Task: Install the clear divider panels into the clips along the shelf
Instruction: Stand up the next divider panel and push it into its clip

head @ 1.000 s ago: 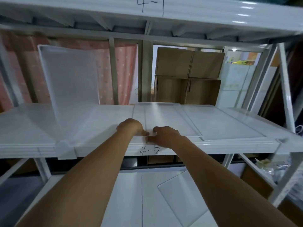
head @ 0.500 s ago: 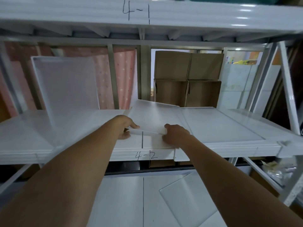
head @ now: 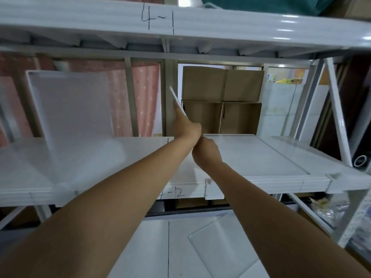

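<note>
I hold a clear divider panel (head: 177,101) on edge above the middle of the white shelf (head: 120,191) marked 4-2; only its thin edge shows. My left hand (head: 184,123) grips its upper part and my right hand (head: 206,152) is closed on its lower part, just above the shelf. A white clip (head: 213,192) sits on the shelf's front lip below my right wrist. Another clear panel (head: 68,109) stands upright at the left in a front clip (head: 62,186). A further panel (head: 251,155) lies flat on the shelf's right half.
The upper shelf beam (head: 200,23) marked 4-1 hangs close overhead. Cardboard boxes (head: 222,101) stand behind the shelf. A clear panel (head: 224,243) lies on the lower shelf. Another clip (head: 333,175) sits at the front right corner by a slanted brace (head: 339,117).
The panel lay flat under both hands, then its front edge was lifted. Now it is turned up on edge, with my left hand raised high and my right hand further back.
</note>
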{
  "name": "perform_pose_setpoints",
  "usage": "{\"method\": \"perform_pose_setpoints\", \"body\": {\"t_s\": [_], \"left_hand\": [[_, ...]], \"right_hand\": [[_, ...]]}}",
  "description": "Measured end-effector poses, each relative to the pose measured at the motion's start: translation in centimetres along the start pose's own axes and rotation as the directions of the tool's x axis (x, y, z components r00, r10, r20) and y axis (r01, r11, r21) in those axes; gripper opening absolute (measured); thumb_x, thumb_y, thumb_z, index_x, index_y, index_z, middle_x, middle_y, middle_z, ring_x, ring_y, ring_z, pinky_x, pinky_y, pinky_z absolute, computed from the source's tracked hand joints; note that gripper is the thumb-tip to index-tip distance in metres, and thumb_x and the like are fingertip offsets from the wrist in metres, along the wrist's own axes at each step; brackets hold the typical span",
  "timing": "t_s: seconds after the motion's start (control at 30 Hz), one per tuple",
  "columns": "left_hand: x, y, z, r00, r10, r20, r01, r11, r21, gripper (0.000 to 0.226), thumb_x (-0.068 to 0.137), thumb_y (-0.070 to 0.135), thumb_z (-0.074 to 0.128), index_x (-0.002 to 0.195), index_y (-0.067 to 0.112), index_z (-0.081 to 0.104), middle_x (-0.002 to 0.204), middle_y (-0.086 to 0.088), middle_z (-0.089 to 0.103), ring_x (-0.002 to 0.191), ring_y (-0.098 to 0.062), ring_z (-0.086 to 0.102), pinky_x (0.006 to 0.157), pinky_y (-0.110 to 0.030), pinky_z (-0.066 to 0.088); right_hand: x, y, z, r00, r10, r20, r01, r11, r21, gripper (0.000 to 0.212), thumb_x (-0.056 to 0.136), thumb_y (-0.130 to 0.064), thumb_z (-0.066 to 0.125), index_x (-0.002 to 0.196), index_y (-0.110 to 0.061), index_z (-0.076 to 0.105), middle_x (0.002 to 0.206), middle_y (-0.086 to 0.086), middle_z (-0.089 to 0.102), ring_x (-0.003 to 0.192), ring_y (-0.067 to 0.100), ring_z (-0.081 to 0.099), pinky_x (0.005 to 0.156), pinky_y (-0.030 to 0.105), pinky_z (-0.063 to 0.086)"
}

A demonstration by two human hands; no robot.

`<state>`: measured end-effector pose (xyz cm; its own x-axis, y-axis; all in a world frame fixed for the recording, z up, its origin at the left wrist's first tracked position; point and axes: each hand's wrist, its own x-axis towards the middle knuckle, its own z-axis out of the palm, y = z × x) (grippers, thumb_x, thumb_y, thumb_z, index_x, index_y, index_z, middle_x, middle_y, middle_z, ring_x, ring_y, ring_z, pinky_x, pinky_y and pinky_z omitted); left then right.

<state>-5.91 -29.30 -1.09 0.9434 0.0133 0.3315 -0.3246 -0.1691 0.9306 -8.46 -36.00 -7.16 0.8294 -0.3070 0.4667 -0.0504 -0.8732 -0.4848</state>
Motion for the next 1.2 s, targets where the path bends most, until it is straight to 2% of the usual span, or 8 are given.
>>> {"method": "perform_pose_setpoints", "body": {"t_s": [0.1, 0.2, 0.4, 0.67, 0.87, 1.0, 1.13, 1.2], "left_hand": [[-0.5, 0.5, 0.5, 0.994, 0.093, 0.056, -0.099, 0.987, 0.127, 0.097, 0.089, -0.004, 0.062, 0.162, 0.026, 0.007, 0.140, -0.009, 0.053, 0.121, -0.029, 0.058, 0.079, -0.030, 0.052], [-0.9, 1.2, 0.4, 0.990, 0.081, 0.115, -0.099, 0.983, 0.158, 0.101, 0.090, -0.005, 0.057, 0.162, 0.032, -0.003, 0.137, -0.010, 0.054, 0.099, -0.024, 0.058, 0.070, -0.028, 0.051], [-1.9, 2.1, 1.3, 0.981, 0.067, 0.182, -0.104, 0.973, 0.205, 0.095, 0.091, -0.004, 0.051, 0.163, 0.028, -0.002, 0.133, -0.007, 0.053, 0.091, -0.021, 0.051, 0.062, -0.029, 0.051], [-3.6, 2.8, 2.7, 0.968, 0.109, 0.226, -0.148, 0.976, 0.159, 0.102, 0.091, -0.004, 0.054, 0.161, 0.036, -0.009, 0.139, -0.010, 0.051, 0.101, -0.023, 0.057, 0.071, -0.031, 0.054], [-4.8, 3.2, 3.7, 0.971, 0.110, 0.213, -0.144, 0.978, 0.149, 0.101, 0.093, -0.005, 0.055, 0.161, 0.032, -0.010, 0.147, -0.012, 0.046, 0.110, -0.028, 0.058, 0.088, -0.034, 0.055], [-5.4, 4.0, 4.4, 0.969, 0.134, 0.210, -0.168, 0.974, 0.152, 0.105, 0.091, -0.008, 0.056, 0.161, 0.033, -0.010, 0.158, -0.007, 0.033, 0.132, -0.029, 0.050, 0.103, -0.037, 0.050], [-5.5, 4.1, 4.6, 0.970, 0.107, 0.219, -0.133, 0.985, 0.106, 0.104, 0.091, -0.009, 0.057, 0.162, 0.035, -0.005, 0.150, -0.008, 0.040, 0.126, -0.030, 0.053, 0.095, -0.047, 0.057], [-5.6, 4.0, 4.5, 0.975, 0.095, 0.200, -0.115, 0.989, 0.090, 0.100, 0.092, -0.008, 0.057, 0.162, 0.032, -0.002, 0.146, -0.010, 0.044, 0.122, -0.031, 0.055, 0.093, -0.047, 0.058]], "right_hand": [[0.0, 0.1, -1.0, 0.999, 0.036, 0.004, -0.036, 0.996, 0.082, 0.022, 0.091, -0.002, 0.041, 0.084, -0.016, 0.056, 0.085, 0.008, 0.063, 0.073, 0.023, 0.050, 0.053, 0.024, 0.032], [-0.1, 0.5, -1.8, 0.998, 0.061, 0.016, -0.063, 0.987, 0.147, 0.022, 0.088, 0.001, 0.042, 0.080, -0.013, 0.057, 0.097, 0.016, 0.068, 0.077, 0.023, 0.049, 0.064, 0.025, 0.034], [-0.4, 1.6, -3.0, 0.994, 0.104, 0.028, -0.107, 0.982, 0.156, 0.028, 0.087, 0.003, 0.042, 0.102, -0.001, 0.066, 0.104, 0.017, 0.067, 0.080, 0.023, 0.051, 0.069, 0.028, 0.040], [-0.9, 3.4, -4.9, 0.996, 0.084, 0.001, -0.083, 0.991, 0.101, 0.019, 0.086, 0.003, 0.043, 0.085, -0.013, 0.054, 0.075, -0.004, 0.049, 0.070, 0.018, 0.047, 0.056, 0.023, 0.034], [-0.7, 4.7, -5.0, 0.996, 0.084, -0.012, -0.083, 0.993, 0.082, 0.015, 0.088, -0.002, 0.047, 0.081, -0.008, 0.060, 0.078, 0.004, 0.058, 0.074, 0.023, 0.055, 0.057, 0.025, 0.037], [-0.5, 5.5, -5.4, 0.990, 0.144, 0.006, -0.144, 0.989, 0.043, 0.020, 0.090, -0.007, 0.048, 0.095, -0.001, 0.066, 0.087, 0.008, 0.065, 0.085, 0.028, 0.063, 0.066, 0.029, 0.043], [-1.0, 6.3, -5.8, 0.920, 0.312, 0.236, -0.309, 0.950, -0.050, 0.034, 0.096, -0.013, 0.042, 0.127, -0.006, 0.054, 0.119, 0.012, 0.061, 0.095, 0.030, 0.065, 0.087, 0.039, 0.057], [-1.3, 6.4, -6.1, 0.912, 0.318, 0.259, -0.313, 0.948, -0.062, 0.034, 0.099, -0.016, 0.041, 0.129, -0.005, 0.052, 0.120, 0.013, 0.060, 0.094, 0.030, 0.066, 0.089, 0.041, 0.058]]}}
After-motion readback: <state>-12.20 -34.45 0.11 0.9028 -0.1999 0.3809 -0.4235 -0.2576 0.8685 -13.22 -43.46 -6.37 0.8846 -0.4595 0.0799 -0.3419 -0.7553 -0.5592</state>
